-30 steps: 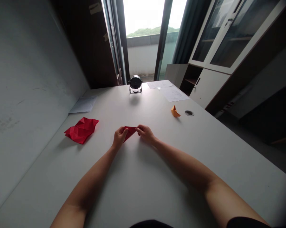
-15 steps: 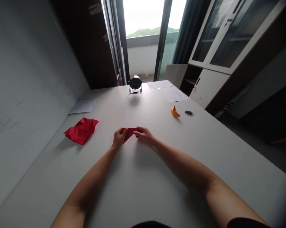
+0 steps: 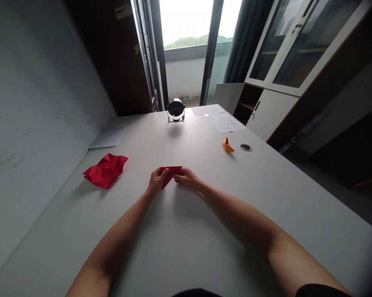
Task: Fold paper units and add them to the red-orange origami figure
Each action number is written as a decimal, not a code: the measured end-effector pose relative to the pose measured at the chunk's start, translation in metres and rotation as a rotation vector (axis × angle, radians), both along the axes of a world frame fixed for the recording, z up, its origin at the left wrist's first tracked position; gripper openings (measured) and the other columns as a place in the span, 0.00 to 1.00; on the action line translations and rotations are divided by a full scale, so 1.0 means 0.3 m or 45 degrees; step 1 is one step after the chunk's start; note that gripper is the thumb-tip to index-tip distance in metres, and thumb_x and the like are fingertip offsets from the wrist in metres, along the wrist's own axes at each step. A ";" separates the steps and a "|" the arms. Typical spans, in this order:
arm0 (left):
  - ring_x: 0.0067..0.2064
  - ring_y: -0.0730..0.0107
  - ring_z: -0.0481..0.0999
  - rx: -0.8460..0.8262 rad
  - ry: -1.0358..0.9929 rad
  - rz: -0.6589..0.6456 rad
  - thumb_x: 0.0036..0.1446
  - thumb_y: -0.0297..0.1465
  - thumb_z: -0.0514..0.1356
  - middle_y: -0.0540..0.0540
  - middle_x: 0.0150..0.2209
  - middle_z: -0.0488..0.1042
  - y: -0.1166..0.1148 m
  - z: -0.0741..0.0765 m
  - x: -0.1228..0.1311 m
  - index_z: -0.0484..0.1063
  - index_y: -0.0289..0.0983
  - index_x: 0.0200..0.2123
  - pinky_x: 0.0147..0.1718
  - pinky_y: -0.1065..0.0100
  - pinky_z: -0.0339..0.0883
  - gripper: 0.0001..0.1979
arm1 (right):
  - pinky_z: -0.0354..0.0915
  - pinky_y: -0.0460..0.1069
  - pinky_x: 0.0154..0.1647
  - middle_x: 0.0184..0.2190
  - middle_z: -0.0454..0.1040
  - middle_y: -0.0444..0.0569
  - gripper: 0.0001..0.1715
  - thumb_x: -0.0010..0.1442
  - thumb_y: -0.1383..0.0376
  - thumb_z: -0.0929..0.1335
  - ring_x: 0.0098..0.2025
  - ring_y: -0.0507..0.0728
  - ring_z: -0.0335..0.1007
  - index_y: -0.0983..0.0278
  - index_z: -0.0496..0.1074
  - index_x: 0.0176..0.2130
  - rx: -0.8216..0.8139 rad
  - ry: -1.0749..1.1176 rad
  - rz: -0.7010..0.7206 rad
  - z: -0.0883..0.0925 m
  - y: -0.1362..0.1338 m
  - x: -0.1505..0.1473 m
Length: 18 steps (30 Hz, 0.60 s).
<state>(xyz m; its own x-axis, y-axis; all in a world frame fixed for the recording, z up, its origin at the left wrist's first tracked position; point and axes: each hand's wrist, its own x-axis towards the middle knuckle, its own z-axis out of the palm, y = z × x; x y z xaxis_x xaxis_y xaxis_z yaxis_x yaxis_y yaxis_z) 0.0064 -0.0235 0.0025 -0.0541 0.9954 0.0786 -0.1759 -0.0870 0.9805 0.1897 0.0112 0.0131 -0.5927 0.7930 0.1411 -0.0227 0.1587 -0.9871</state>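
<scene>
Between my hands is a small red sheet of paper folded into a triangle (image 3: 171,170), its long edge at the top and a point hanging down. My left hand (image 3: 156,180) pinches its left side, the thumb lying across the front. At the right, lower edge, my right hand (image 3: 186,177) holds it between thumb and fingers; some of those fingers are hidden behind the paper. Off to the left lies a larger, creased red paper (image 3: 106,170), partly unfolded. A small orange folded paper figure (image 3: 227,145) stands to the right, beyond my right hand.
The white table (image 3: 186,247) carries a round black device on a silver stand (image 3: 176,109) at its far edge. Printed sheets (image 3: 225,123) lie far right, another paper (image 3: 108,137) by the left wall. A round cable hole (image 3: 246,147) sits near the right edge.
My right fingers have slid from the folded paper's upper right corner down to its lower edge, baring that corner. My left hand has shifted slightly right.
</scene>
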 end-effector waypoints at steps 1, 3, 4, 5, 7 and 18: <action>0.30 0.69 0.75 0.004 -0.005 -0.018 0.53 0.46 0.68 0.45 0.31 0.79 -0.001 -0.002 -0.001 0.76 0.34 0.36 0.30 0.68 0.68 0.20 | 0.62 0.48 0.30 0.25 0.72 0.46 0.20 0.57 0.51 0.71 0.27 0.52 0.66 0.67 0.74 0.34 0.000 0.010 0.005 -0.003 0.002 0.001; 0.32 0.68 0.76 0.005 -0.020 -0.045 0.53 0.45 0.68 0.44 0.33 0.79 0.000 -0.005 -0.002 0.76 0.34 0.38 0.32 0.67 0.69 0.20 | 0.62 0.48 0.31 0.26 0.73 0.46 0.19 0.58 0.52 0.71 0.28 0.52 0.66 0.66 0.75 0.35 -0.013 0.041 0.006 -0.010 0.006 0.003; 0.33 0.67 0.77 0.001 -0.029 -0.055 0.53 0.45 0.69 0.44 0.34 0.79 0.000 -0.006 -0.003 0.76 0.34 0.38 0.33 0.66 0.70 0.20 | 0.62 0.48 0.32 0.26 0.73 0.46 0.19 0.58 0.52 0.71 0.28 0.52 0.67 0.66 0.75 0.36 -0.028 0.062 0.000 -0.014 0.008 0.004; 0.33 0.66 0.77 -0.004 -0.036 -0.065 0.52 0.44 0.69 0.44 0.34 0.80 0.001 -0.005 -0.004 0.76 0.34 0.38 0.34 0.66 0.70 0.19 | 0.63 0.48 0.32 0.26 0.73 0.46 0.19 0.58 0.52 0.71 0.28 0.53 0.67 0.66 0.75 0.36 -0.045 0.083 -0.007 -0.016 0.011 0.004; 0.34 0.66 0.77 -0.009 -0.045 -0.082 0.51 0.44 0.70 0.45 0.34 0.79 0.002 -0.001 -0.005 0.76 0.34 0.37 0.36 0.65 0.70 0.19 | 0.62 0.48 0.32 0.25 0.73 0.45 0.19 0.58 0.51 0.71 0.28 0.53 0.67 0.65 0.75 0.35 -0.070 0.126 -0.029 -0.020 0.017 0.007; 0.30 0.70 0.75 -0.086 -0.020 -0.169 0.49 0.43 0.71 0.48 0.31 0.77 -0.009 0.018 0.001 0.72 0.35 0.34 0.30 0.70 0.68 0.19 | 0.63 0.48 0.33 0.22 0.70 0.45 0.21 0.60 0.50 0.67 0.27 0.52 0.64 0.64 0.70 0.27 -0.107 0.246 -0.253 -0.015 0.045 0.024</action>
